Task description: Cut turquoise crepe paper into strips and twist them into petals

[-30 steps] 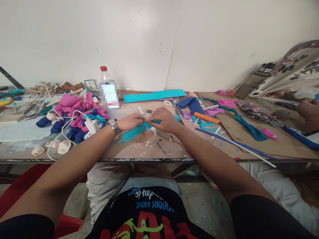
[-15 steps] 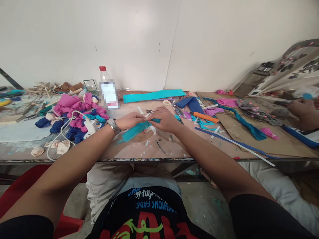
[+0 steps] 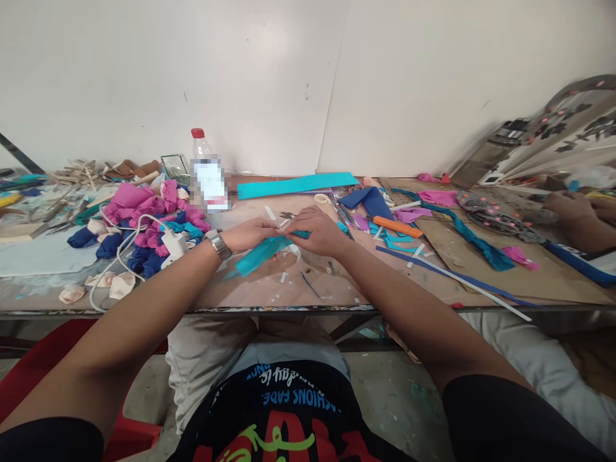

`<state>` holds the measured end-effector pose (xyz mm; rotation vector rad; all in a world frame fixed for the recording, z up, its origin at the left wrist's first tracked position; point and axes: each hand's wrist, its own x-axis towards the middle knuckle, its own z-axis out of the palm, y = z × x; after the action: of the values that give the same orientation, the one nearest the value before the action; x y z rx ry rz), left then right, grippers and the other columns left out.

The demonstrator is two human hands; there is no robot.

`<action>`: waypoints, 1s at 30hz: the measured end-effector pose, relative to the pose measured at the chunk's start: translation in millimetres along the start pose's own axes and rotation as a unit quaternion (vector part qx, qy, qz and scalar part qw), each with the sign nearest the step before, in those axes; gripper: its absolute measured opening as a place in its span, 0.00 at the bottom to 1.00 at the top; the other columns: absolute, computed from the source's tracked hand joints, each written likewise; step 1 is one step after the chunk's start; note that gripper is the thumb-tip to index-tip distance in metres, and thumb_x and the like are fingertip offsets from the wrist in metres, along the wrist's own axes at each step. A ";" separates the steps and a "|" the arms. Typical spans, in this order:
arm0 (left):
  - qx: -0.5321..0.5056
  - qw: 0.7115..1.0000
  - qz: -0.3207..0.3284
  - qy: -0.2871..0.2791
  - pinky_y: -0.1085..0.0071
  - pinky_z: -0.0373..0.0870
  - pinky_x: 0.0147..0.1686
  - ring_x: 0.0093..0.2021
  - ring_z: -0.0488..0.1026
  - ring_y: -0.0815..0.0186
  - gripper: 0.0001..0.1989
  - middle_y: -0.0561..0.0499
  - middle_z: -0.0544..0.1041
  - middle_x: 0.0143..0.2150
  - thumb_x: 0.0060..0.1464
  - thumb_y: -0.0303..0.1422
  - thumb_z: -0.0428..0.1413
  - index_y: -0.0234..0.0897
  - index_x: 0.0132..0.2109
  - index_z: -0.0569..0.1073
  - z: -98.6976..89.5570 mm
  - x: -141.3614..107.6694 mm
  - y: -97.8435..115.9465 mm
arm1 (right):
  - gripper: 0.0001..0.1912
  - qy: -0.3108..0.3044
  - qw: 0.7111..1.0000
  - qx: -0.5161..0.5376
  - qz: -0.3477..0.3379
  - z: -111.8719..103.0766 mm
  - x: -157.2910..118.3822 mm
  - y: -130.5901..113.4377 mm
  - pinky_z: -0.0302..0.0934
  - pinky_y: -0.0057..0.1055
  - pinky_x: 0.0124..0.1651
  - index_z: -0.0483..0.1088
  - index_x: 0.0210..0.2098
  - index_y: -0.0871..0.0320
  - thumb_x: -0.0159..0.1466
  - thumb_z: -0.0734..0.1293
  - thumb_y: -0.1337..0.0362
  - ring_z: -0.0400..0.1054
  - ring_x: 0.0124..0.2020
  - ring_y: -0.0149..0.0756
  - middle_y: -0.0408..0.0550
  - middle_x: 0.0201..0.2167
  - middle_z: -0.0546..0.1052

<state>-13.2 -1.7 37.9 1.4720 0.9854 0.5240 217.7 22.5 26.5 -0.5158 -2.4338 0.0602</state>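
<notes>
Between my hands, over the middle of the table, is a teal strip (image 3: 262, 255) whose free end hangs down to the left. My left hand (image 3: 253, 235), with a metal watch at the wrist, pinches the strip's upper edge. Close beside it, my right hand (image 3: 317, 232) has its fingers closed on the strip's other end, which looks gathered; the fingertips partly hide it. Behind them a longer flat teal strip (image 3: 296, 185) lies near the wall.
Magenta and dark blue rolled pieces (image 3: 139, 202) and a white cable and plug (image 3: 174, 244) lie left. A phone (image 3: 210, 185) leans on a bottle (image 3: 198, 142). An orange cutter (image 3: 397, 227) and scraps lie right. Another person's hands (image 3: 575, 218) are far right.
My hands have barely moved, and the teal strip hangs at nearly the same slant. At the far right, the other person's hands have shifted slightly left, with a second hand now showing.
</notes>
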 end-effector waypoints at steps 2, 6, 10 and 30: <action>-0.006 1.000 0.012 -0.005 0.69 0.76 0.32 0.31 0.82 0.60 0.18 0.48 0.82 0.31 0.54 0.44 0.65 0.33 0.42 0.77 1.3 0.4 -1.2 | 0.07 -0.005 1.000 0.001 0.009 -0.6 -0.3 -0.4 0.62 0.43 0.53 0.82 0.39 0.53 0.68 0.69 0.62 0.77 0.42 0.42 0.48 0.37 0.85; 0.023 0.999 0.036 -0.002 0.68 0.77 0.33 0.30 0.81 0.60 0.20 0.50 0.82 0.29 0.53 0.48 0.65 0.34 0.38 0.77 0.1 2.6 -4.0 | 0.08 -0.011 0.999 -0.009 0.036 -0.9 -0.6 -1.5 0.60 0.44 0.54 0.81 0.40 0.53 0.68 0.69 0.60 0.77 0.43 0.44 0.49 0.38 0.85; 0.100 0.992 0.081 0.014 0.68 0.75 0.34 0.31 0.81 0.61 0.18 0.50 0.82 0.31 0.56 0.47 0.61 0.34 0.37 0.77 -1.1 3.4 -4.9 | 0.08 -0.009 0.999 -0.009 0.052 -0.5 -0.1 -3.4 0.59 0.44 0.54 0.81 0.39 0.54 0.67 0.68 0.60 0.76 0.43 0.44 0.49 0.39 0.85; 0.462 0.840 0.251 0.137 0.70 0.55 0.31 0.26 0.68 0.67 0.10 0.50 0.80 0.30 0.60 0.32 0.54 0.37 0.40 0.81 7.3 0.1 -5.8 | 0.08 -0.061 0.995 -0.032 0.076 -0.1 1.4 -8.8 0.53 0.42 0.51 0.75 0.38 0.56 0.68 0.63 0.63 0.68 0.44 0.46 0.51 0.36 0.80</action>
<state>-8.9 -6.4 31.1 2.6290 1.1380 0.6863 213.7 14.9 28.9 -0.7467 -2.5170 0.0811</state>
